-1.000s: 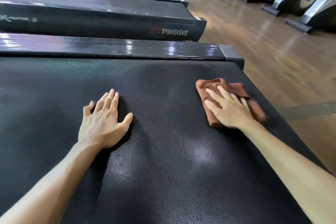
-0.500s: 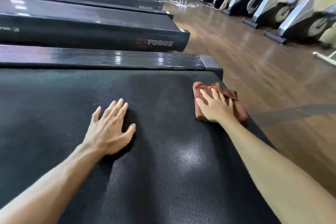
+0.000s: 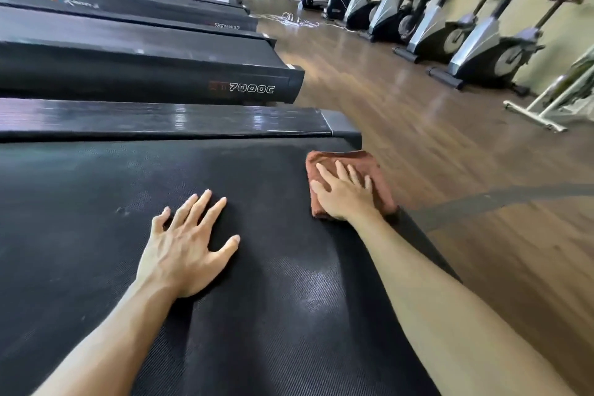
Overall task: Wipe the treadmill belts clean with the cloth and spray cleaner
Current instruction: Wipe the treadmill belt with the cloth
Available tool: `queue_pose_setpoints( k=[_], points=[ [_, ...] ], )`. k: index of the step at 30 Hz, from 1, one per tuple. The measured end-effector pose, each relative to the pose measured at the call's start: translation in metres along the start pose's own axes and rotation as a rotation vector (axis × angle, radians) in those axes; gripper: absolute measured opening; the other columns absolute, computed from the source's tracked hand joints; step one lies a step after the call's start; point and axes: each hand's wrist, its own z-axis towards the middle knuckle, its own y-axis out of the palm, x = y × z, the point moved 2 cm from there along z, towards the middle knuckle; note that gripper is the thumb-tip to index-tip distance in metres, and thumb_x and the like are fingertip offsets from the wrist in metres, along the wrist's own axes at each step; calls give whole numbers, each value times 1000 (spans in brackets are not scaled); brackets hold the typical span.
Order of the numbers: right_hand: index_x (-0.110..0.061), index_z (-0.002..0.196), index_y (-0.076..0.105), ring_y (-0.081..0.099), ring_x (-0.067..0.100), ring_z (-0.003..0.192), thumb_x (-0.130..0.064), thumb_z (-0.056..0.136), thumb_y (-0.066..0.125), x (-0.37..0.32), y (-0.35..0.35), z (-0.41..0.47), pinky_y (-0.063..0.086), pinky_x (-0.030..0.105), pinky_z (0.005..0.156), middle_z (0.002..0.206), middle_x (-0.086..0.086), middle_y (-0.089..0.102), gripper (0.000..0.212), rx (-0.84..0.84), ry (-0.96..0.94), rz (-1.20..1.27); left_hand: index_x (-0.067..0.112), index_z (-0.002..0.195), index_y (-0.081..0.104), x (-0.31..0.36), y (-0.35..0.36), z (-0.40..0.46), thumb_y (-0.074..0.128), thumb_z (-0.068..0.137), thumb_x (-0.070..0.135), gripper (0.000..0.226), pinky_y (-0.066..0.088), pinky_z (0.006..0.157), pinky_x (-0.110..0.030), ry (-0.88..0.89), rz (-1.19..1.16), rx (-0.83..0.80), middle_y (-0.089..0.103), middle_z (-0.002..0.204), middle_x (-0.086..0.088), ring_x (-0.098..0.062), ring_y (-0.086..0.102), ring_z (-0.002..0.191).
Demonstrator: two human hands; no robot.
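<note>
**A:** Count?

**B:** One folded rust-brown terry cloth (image 3: 348,161), two hands, one black textured treadmill belt (image 3: 96,202) under me. No spray cleaner in sight.

**A:** Grip?

**B:** My right hand (image 3: 345,193) lies flat on the cloth, fingers straight and spread, pressing it down — no curl round it. My left hand (image 3: 186,244) is flat on the bare belt, fingers splayed wide, holding nothing.

**A:** Where's the cloth?

**B:** On the belt at its far right corner, just beside the glossy black side rail (image 3: 160,120) and touching the belt's end edge.

**A:** Around?

**B:** Beyond the rail, at least two more black treadmills (image 3: 144,74) in a row — nearest marked "7000C". Brown wood-look floor (image 3: 450,138) to the right, with a line of grey-and-black exercise bikes (image 3: 482,55) along the wall; count blurred. White cable tangle (image 3: 295,20) on the floor farther back.
</note>
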Motion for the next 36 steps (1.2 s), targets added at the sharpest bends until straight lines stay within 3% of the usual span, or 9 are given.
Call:
queue_pose_setpoints(
  k=[4,8,11,17,20,24,27,31,36],
  points=[
    [-62,156,16,-3,10,159,-68,102,30,-4,16,-80,-6,45,128,173,-17,-1,56,-23,-314,33,44,161,6,0,1,-1,-2,78,80,92,0,125,-41,14,-27,15,-4,170,14,-6,-6,156],
    [-61,157,17,9,20,159,-71,101,30,44,3,-67,3,49,126,174,-13,2,58,3,-19,19,44,161,4,0,1,-2,-3,78,80,91,0,126,-41,5,-7,9,-6,170,14,-6,-6,156],
    [-51,161,16,3,24,160,-66,104,24,42,-8,-13,0,56,126,175,-3,3,60,4,144,45,44,161,6,0,0,-2,-3,77,80,92,1,126,-42,6,-6,20,-5,170,14,-7,-5,156],
    [-59,157,16,-3,13,160,-65,103,31,17,10,-82,-6,45,128,174,-13,-2,56,-19,-276,14,44,161,10,0,1,-2,-1,77,81,92,1,125,-41,2,-28,29,-2,170,15,-6,-4,156],
    [-61,156,18,5,15,159,-70,101,32,58,10,-100,2,45,127,173,-16,2,58,49,-100,-20,43,161,9,1,0,-3,-1,78,80,92,0,126,-41,2,-39,33,-2,170,14,-6,-4,156],
    [-51,160,18,6,25,159,-67,103,26,65,-5,-35,9,57,124,174,-3,6,60,41,211,57,43,162,7,3,0,-3,-3,77,79,93,0,125,-42,0,-15,25,-3,170,13,-7,-4,157],
    [-50,161,15,3,26,159,-64,104,23,40,-6,-12,5,57,125,175,-2,5,59,19,89,10,43,162,8,1,-1,-3,-3,76,80,94,1,125,-42,-4,-17,21,-2,170,13,-7,-4,157],
    [-59,158,16,-1,14,160,-65,104,29,37,6,-76,-5,45,128,174,-14,1,56,-30,-213,15,42,162,11,2,0,-3,-1,78,80,93,3,125,-44,3,-27,13,1,171,12,-9,-1,157],
    [-51,161,16,6,21,160,-66,103,22,66,-1,-39,4,54,126,174,-6,5,60,10,123,13,41,162,5,3,1,-1,-3,78,79,92,2,125,-44,3,21,-9,-3,171,11,-9,-4,157]
  ],
)
